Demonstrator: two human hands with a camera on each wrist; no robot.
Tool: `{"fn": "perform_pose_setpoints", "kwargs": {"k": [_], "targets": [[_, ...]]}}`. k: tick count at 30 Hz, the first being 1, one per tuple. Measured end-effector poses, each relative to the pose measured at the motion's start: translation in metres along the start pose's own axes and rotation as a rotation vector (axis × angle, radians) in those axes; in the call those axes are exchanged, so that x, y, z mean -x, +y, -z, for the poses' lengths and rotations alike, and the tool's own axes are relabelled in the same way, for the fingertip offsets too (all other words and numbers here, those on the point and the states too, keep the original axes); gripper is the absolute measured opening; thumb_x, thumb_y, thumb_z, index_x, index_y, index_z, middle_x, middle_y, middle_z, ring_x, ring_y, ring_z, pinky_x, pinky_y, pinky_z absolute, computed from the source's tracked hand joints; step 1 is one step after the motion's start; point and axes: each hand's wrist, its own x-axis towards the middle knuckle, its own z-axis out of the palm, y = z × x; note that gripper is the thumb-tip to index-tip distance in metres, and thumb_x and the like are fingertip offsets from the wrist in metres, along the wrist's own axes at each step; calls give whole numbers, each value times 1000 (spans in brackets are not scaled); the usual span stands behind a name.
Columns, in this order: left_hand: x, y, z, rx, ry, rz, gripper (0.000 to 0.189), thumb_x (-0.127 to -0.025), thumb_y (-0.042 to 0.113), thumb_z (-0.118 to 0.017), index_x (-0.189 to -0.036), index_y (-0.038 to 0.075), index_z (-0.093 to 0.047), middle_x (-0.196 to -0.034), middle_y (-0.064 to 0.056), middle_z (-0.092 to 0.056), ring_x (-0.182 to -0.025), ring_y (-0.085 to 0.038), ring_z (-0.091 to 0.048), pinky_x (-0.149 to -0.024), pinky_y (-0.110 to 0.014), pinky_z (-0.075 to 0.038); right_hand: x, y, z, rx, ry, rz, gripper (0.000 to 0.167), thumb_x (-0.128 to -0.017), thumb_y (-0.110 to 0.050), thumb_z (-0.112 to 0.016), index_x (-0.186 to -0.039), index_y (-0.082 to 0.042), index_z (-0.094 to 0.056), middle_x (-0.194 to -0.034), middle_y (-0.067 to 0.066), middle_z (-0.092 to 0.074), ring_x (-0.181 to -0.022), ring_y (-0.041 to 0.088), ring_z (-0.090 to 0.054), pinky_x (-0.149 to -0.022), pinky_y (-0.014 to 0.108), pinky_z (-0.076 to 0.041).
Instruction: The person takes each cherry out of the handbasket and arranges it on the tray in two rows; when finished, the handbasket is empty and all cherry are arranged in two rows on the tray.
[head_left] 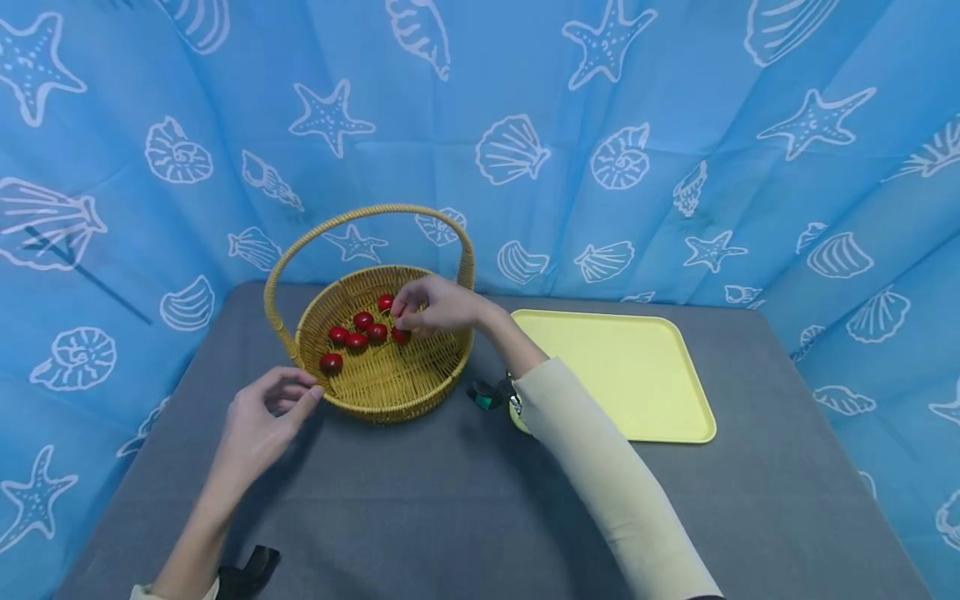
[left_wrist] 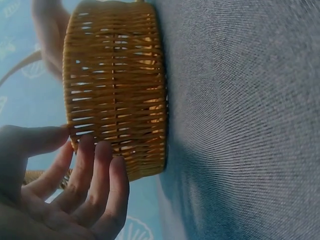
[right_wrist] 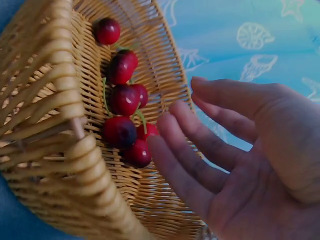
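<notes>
Several dark red cherries (head_left: 357, 342) lie in a round wicker basket (head_left: 390, 410) with a tall arched handle, some showing green stems in the right wrist view. My left hand (head_left: 262, 417) holds the basket's near-left rim, thumb at the edge and fingers against the outer wall; the left wrist view shows this grip on the woven side (left_wrist: 115, 75). Inside the basket, my right hand (head_left: 442, 307) reaches over the cherries. Its fingers (right_wrist: 185, 145) are loosely bent and spread, with fingertips beside a cherry (right_wrist: 137, 153); nothing shows gripped between them and the thumb.
A pale yellow rectangular tray (head_left: 637, 375) lies right of the basket, partly behind the right forearm. Grey cloth (head_left: 420, 517) covers the table. A blue curtain (head_left: 450, 125) with shells and starfish hangs behind and at the sides.
</notes>
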Motion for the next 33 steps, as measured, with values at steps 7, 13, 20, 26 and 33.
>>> {"fn": "perform_pose_setpoints", "kwargs": {"k": [7, 13, 20, 26, 33], "targets": [[0, -2, -4, 44, 2, 15, 25, -105, 27, -74, -120, 6, -71, -105, -15, -81, -80, -7, -75, -64, -23, -58, -19, 7, -3, -22, -3, -107, 32, -108, -13, -66, -136, 2, -68, -125, 27, -74, -116, 45, -71, -97, 54, -65], [1, -2, -4, 64, -3, 23, 26, -106, 28, -74, -120, 7, -71, -106, -19, -81, -80, -17, -78, -61, -24, -58, -30, 12, -7, 1, -1, -143, 28, -106, -7, -67, -133, 0, -71, -125, 19, -77, -110, 34, -73, -89, 47, -65], [1, -3, -5, 71, -2, 22, 24, -106, 28, -74, -120, 8, -72, -105, -19, -82, -81, -17, -78, -64, -22, -58, -33, 15, -10, 27, 3, -187, 32, -102, -6, -73, -134, -2, -72, -131, 18, -74, -109, 26, -72, -91, 44, -67], [1, -4, -5, 79, -4, 25, 24, -106, 28, -74, -119, 9, -72, -106, -19, -81, -81, -16, -78, -64, -23, -58, -33, 19, -12, 10, -26, -235, 35, -101, -5, -76, -136, -5, -73, -139, 16, -71, -130, 29, -68, -99, 42, -67], [2, -2, -5, 87, -6, 28, 24, -106, 29, -74, -119, 9, -72, -106, -20, -81, -80, -15, -78, -62, -24, -59, -33, 24, -18, -69, -51, -251, 37, -99, -1, -76, -136, -3, -71, -141, 20, -65, -127, 32, -68, -95, 39, -69]]}}
